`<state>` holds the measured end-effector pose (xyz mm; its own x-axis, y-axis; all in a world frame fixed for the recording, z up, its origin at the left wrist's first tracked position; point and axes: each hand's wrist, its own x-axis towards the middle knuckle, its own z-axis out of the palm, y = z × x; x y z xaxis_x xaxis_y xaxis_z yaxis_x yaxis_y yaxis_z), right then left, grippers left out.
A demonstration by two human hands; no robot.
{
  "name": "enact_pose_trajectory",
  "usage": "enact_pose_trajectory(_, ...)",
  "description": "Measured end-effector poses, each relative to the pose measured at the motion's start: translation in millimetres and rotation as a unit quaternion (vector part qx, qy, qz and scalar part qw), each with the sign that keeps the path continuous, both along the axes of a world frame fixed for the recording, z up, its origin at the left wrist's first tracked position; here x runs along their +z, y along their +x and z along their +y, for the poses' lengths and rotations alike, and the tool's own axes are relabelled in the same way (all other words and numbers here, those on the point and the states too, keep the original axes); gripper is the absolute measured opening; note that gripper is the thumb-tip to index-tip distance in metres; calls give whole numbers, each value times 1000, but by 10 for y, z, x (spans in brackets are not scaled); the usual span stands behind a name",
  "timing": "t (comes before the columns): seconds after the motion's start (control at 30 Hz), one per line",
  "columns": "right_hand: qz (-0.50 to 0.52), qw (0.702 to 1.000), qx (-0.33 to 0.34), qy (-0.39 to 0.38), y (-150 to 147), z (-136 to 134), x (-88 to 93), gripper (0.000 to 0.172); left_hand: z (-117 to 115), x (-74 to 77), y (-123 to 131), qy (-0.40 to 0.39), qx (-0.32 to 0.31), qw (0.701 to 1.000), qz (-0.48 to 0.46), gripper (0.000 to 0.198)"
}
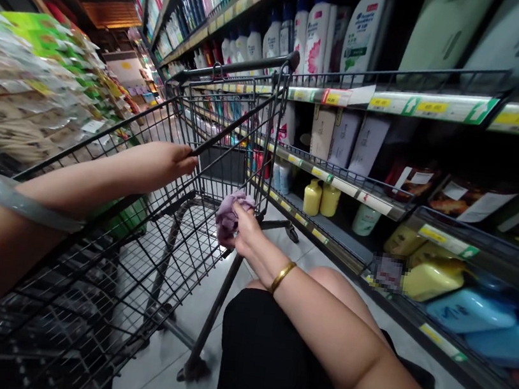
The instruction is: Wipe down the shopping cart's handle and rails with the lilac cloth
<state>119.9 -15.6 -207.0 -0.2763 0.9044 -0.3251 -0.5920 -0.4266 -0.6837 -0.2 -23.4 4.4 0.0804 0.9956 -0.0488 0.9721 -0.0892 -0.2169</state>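
A dark metal shopping cart stands in front of me and to the left. My left hand, past a pale bangle, is closed around the cart's upper side rail near the handle end. Bunched in my right hand is a purple cloth, which lies against or very close to the cart's lower frame; exact contact is hard to tell. A gold bangle circles my right wrist. The cart's handle rises beyond both hands.
Shelves of shampoo bottles run along the right side, with yellow bottles low down. Packaged goods are stacked at the left. My knees in black clothing are close to the cart, above a tiled floor.
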Motion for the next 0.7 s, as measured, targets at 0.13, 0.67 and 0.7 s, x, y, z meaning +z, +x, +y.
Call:
enact_pose_trajectory(0.13, 54, 997, -23, 43, 92, -71, 323, 42, 65, -35, -33, 24, 14, 999, 46, 45)
enact_pose_trajectory(0.67, -339, 842, -186, 377, 134, 59, 201, 39, 81, -82, -106, 37, 2, 999, 4, 43)
enact_pose_trajectory(0.7, -328, 822, -199, 421, 146, -4, 297, 42, 86, -89, -117, 41, 0, 999, -4, 40)
